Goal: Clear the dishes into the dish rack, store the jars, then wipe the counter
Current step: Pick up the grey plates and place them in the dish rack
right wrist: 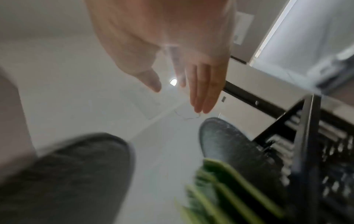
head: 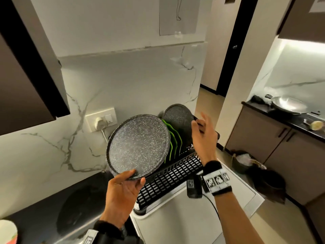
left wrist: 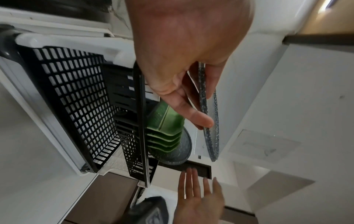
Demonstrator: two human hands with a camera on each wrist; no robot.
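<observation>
My left hand [head: 123, 189] pinches the lower rim of a grey speckled plate [head: 139, 145], thumb on its face, and holds it tilted up beside the black dish rack [head: 168, 175]. From the left wrist the plate [left wrist: 208, 119] shows edge-on between thumb and fingers [left wrist: 199, 116]. In the rack stand several green plates [head: 173, 141] and a second speckled plate [head: 177, 118] behind them. My right hand [head: 202, 132] hovers over the rack's far end, fingers straight and spread, holding nothing; the blurred right wrist view shows the same open hand [right wrist: 191, 84] above the racked plates [right wrist: 229, 151].
The rack stands on a white appliance top [head: 193, 213] beside a dark counter [head: 52, 212]. A wall socket with a plug [head: 101, 120] sits behind the held plate. A pale cup rim [head: 7, 231] shows at the bottom left. Across the aisle a wok [head: 288, 106] rests on another counter.
</observation>
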